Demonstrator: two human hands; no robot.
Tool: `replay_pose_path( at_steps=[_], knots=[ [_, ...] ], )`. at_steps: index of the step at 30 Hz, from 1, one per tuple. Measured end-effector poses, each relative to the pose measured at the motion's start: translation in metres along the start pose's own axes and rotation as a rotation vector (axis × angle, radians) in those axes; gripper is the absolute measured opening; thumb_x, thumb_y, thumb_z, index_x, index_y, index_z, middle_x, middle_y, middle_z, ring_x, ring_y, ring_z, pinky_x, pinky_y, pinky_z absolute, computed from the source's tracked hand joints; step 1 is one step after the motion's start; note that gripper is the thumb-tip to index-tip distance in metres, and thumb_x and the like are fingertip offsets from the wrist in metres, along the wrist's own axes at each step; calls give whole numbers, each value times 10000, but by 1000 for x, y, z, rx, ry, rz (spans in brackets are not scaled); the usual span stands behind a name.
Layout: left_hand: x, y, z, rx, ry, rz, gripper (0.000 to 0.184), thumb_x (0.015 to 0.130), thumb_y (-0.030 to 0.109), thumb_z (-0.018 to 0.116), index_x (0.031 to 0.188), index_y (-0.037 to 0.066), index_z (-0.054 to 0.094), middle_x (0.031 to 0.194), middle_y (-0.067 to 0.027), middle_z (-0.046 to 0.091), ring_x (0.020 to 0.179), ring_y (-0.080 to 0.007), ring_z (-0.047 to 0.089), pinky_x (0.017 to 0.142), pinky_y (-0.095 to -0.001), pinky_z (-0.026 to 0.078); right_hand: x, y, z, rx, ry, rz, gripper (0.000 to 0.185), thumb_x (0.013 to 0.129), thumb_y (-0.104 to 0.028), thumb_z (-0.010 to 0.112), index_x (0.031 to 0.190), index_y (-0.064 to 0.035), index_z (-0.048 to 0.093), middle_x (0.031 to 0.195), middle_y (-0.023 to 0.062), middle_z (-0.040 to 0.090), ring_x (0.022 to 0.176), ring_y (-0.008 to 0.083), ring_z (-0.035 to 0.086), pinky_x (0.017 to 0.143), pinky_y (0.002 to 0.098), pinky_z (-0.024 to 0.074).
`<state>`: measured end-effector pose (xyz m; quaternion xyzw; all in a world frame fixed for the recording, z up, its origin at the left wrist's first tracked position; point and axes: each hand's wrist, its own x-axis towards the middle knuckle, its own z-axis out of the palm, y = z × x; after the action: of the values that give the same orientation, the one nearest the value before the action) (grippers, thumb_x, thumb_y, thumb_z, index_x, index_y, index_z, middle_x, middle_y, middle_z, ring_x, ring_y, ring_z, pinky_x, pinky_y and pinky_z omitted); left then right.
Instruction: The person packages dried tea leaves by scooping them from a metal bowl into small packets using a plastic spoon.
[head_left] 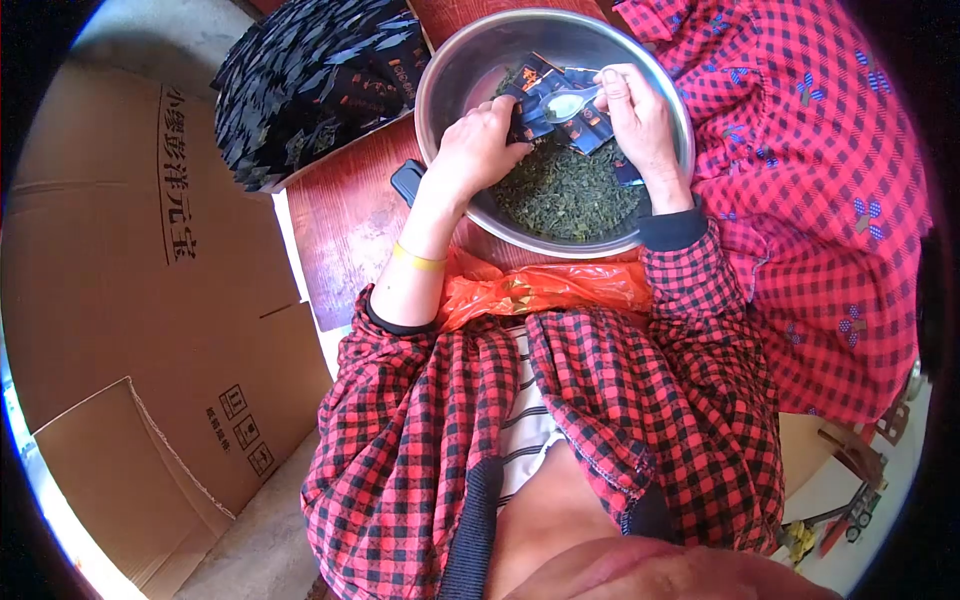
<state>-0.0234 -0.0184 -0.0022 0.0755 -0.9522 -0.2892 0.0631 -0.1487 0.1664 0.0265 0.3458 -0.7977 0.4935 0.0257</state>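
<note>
Your chin is nearest the camera, then your checked jacket. Your left hand pinches a dark packet inside the metal basin; your right hand pinches a small spoon, its bowl over the packets there. Dried green leaves lie loose in the basin. An orange bag sits between basin and jacket; stacked black packets stand left on the red surface, beside a cardboard box.

Leaves lie in the basin, plastic bag at its near side, stacked packets and cardboard box left.
</note>
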Motion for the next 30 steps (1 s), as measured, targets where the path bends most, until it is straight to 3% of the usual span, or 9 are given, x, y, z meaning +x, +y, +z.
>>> replay_pose_path(
  at_steps=[9,13,16,18,20,24,25,28,30],
  knots=[
    [-1,1,-2,-8,1,27,599,782,260,735,1272,6,501,1168,-217,621,1113,-363,591,934,-437,479,-7,-10,12,-108,-230,-243,197,984,-215,557,1059,-47,628,866,65,669,796,183,675,696,317,524],
    [2,1,-2,-21,9,-6,594,779,255,724,1275,13,504,1147,-224,630,1093,-371,602,930,-443,482,-3,-9,11,-287,-12,-473,128,943,-147,602,1032,-59,631,880,99,667,795,254,674,705,332,533],
    [4,-2,2,-26,38,-64,582,767,252,719,1263,21,522,1113,-232,644,1058,-381,618,912,-452,493,-5,-4,4,-184,156,-259,135,980,-136,547,986,-26,625,822,61,654,752,156,648,674,278,510],
    [5,-5,2,-102,148,-48,568,758,254,721,1245,23,540,1078,-236,655,1029,-387,631,895,-457,502,-4,0,-3,-200,214,-308,176,1003,-146,505,981,-13,618,805,45,644,741,119,630,664,258,496],
    [5,-4,1,-87,161,-64,520,783,240,691,1222,14,528,1120,-234,635,1050,-380,621,897,-463,502,-8,0,-7,-112,81,-167,201,1017,-179,480,993,-31,615,802,32,639,734,107,617,669,252,488],
    [6,-5,0,-117,215,-60,555,776,232,700,1251,8,519,1132,-240,629,1059,-378,617,904,-460,499,-20,-3,6,-437,-384,-331,215,975,-252,482,973,-72,599,887,131,647,869,348,631,729,425,500],
    [6,-5,0,-124,220,-49,566,775,232,702,1259,6,515,1133,-241,628,1062,-378,615,906,-458,498,-23,-6,8,-437,-385,-333,215,975,-252,482,973,-72,599,887,131,647,869,348,631,729,425,500],
    [6,-6,0,-157,240,-28,585,766,240,714,1276,21,531,1083,-250,652,1035,-390,629,903,-445,495,-25,-8,11,-359,-753,-170,241,985,-268,473,971,-62,599,871,128,649,843,318,644,726,403,500],
    [6,-7,1,-151,233,-16,590,767,233,713,1285,22,526,1090,-254,650,1041,-391,627,907,-442,493,-26,-5,12,-262,-757,-97,239,986,-263,480,965,-55,597,847,108,643,802,275,645,712,376,499]
  ],
)
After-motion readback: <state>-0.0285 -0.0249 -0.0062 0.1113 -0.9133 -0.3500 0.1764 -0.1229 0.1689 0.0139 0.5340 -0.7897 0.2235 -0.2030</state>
